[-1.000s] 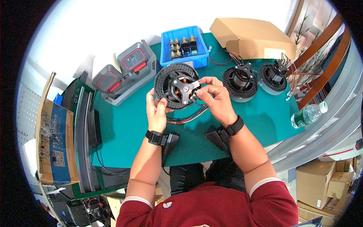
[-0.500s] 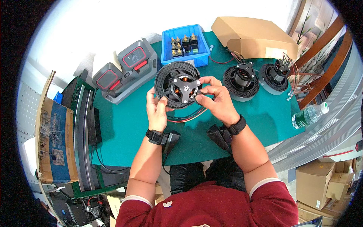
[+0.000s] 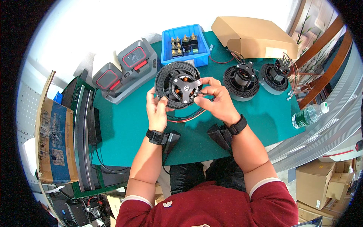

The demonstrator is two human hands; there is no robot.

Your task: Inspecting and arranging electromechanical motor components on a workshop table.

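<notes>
My left hand [image 3: 156,109] is closed round the left and lower edge of a black wheel with a motor [image 3: 171,77], holding it up over the table. A three-armed black bracket with a bolt sits at its middle, and copper windings show through the gaps. At the lower right of the hub, my right hand [image 3: 216,99] has its thumb and fingers closed about a short black cable [image 3: 206,94]. Its small whitish end lies against the hub; whether it is plugged in cannot be seen. Red and black wires [image 3: 185,118] hang below the wheel.
Two similar motor wheels [image 3: 241,81] [image 3: 275,77] stand to the right on the green table [image 3: 189,145]. Behind are a blue bin [image 3: 204,58] of black parts with brass posts, a cardboard box [image 3: 253,36] and a grey double charger [image 3: 128,81]. A water bottle [image 3: 307,116] lies at the right edge.
My right thumb and fingers have shifted slightly at the hub, and more of the black cable shows between them. The wheel and my left hand stay almost where they were.
</notes>
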